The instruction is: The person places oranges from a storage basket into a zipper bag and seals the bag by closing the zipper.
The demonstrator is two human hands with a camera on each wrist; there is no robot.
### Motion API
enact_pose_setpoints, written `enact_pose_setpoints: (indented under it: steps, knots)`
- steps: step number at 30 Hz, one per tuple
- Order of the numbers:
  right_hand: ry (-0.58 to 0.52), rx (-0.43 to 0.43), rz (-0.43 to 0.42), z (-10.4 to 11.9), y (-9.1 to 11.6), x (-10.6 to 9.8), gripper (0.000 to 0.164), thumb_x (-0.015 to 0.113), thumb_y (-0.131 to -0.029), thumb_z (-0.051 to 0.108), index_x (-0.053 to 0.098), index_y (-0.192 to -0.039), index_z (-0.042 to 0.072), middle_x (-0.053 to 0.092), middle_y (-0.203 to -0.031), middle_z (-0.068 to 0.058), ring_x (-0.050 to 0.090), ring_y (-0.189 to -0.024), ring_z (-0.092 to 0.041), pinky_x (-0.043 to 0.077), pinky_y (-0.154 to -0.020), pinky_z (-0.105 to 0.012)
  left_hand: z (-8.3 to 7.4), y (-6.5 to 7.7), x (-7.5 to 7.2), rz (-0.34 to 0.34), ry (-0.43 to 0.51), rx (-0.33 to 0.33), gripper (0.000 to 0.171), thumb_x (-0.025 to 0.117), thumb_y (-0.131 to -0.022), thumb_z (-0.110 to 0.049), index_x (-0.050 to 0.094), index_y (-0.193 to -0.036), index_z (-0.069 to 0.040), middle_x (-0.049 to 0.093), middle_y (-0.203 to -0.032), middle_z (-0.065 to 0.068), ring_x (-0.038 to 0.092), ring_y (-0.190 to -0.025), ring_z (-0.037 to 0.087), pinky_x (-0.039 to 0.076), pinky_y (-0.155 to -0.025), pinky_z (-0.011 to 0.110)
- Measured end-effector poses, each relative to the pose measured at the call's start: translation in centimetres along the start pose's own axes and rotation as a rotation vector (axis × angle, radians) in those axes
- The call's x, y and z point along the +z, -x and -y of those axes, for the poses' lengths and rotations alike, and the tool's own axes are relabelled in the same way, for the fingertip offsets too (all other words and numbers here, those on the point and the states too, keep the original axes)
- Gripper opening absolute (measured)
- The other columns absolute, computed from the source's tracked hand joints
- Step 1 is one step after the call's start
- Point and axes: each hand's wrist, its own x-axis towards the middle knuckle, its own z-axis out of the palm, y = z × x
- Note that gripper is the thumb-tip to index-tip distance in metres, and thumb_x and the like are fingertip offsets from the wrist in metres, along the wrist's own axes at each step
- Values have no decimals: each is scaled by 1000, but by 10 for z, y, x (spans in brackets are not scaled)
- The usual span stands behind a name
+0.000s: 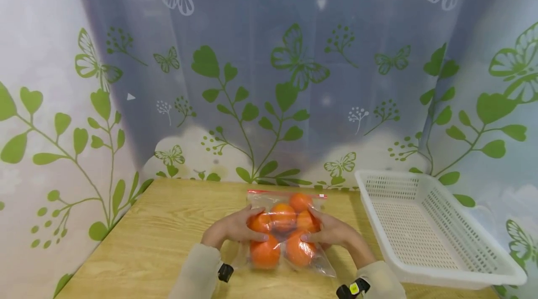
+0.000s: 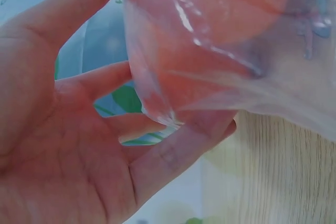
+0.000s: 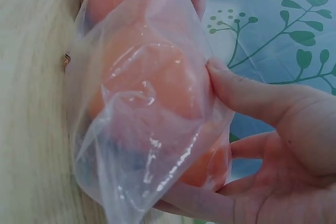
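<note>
A clear zip bag (image 1: 282,239) with a red seal strip along its far edge lies on the table, filled with several oranges (image 1: 265,253). My left hand (image 1: 243,226) grips the bag's left side, thumb over the top and fingers around the side. On the opposite side, my right hand (image 1: 333,231) holds the bag in the same way. In the left wrist view, the fingers of that hand reach under the plastic (image 2: 210,90). The right wrist view has the thumb pressing the bag (image 3: 142,98), with fingers partly hidden behind it.
A white perforated plastic basket (image 1: 462,275) stands right of the bag, near the right arm. The wooden table (image 1: 168,224) ends at a patterned curtain (image 1: 260,103) behind and at the sides. Dark straps (image 1: 353,288) sit on both wrists.
</note>
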Motion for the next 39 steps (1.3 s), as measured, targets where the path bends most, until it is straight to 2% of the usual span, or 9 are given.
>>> enact_pose_setpoints:
  steps: [3,5,11,12,17,20,28,33,39]
  knots:
    - [19,-8,3,-1,-4,-2,106,84,-87,26,15,-164,0,30,-159,-40,49,-135,-54,60,-90,-54,1,-3,-1,4,0,-3,90,82,-87,-41,38,-161,-18,16,-171,26,20,-155,52,26,-120,72]
    - [3,-8,27,-2,-6,-5,108,84,-87,25,13,-164,0,36,-156,-38,50,-135,-52,60,-90,-53,2,-5,-1,5,9,-4,90,83,-87,-40,37,-161,-17,15,-171,26,19,-155,53,29,-120,70]
    - [-73,42,87,-6,-11,-9,114,86,-85,20,6,-165,1,47,-148,-32,67,-114,-36,63,-79,-49,4,-9,-2,27,23,-11,90,82,-87,-39,37,-161,-16,14,-171,25,18,-156,52,33,-120,67]
    - [-73,52,86,-6,-12,-10,115,86,-85,19,5,-165,2,46,-148,-33,68,-111,-34,63,-76,-49,4,-9,-2,30,16,-11,90,82,-87,-39,36,-161,-17,14,-171,25,17,-156,52,29,-121,68]
    - [-21,39,67,-5,-16,-11,116,87,-84,20,6,-165,3,52,-143,-28,67,-101,-26,62,-77,-49,3,-10,-3,19,0,-13,90,81,-88,-40,35,-162,-18,12,-171,25,16,-156,52,25,-121,71]
    - [-39,49,74,-5,-18,-11,116,86,-85,20,5,-166,4,52,-143,-28,67,-97,-24,62,-75,-49,3,-9,-3,9,-6,-9,89,81,-89,-39,36,-162,-18,12,-171,25,16,-156,52,24,-121,72]
    - [-73,46,75,-6,-18,-12,116,86,-85,19,5,-166,5,50,-145,-29,67,-109,-27,63,-78,-44,-3,-6,-2,-23,-57,0,87,80,-89,-39,37,-161,-13,16,-170,28,20,-156,51,25,-121,71]
    - [-93,39,77,-6,-17,-13,114,85,-86,19,5,-166,3,53,-143,-26,64,-119,-31,62,-85,-45,-12,-2,-1,-59,-130,-13,82,79,-90,-39,42,-158,-12,23,-168,28,27,-154,50,29,-121,69]
    - [-70,59,57,-5,-15,-12,110,86,-85,20,12,-165,2,54,-144,-24,61,-124,-35,60,-90,-48,-16,1,0,-68,-153,-32,80,79,-90,-39,43,-158,-14,25,-168,26,30,-153,49,31,-120,69]
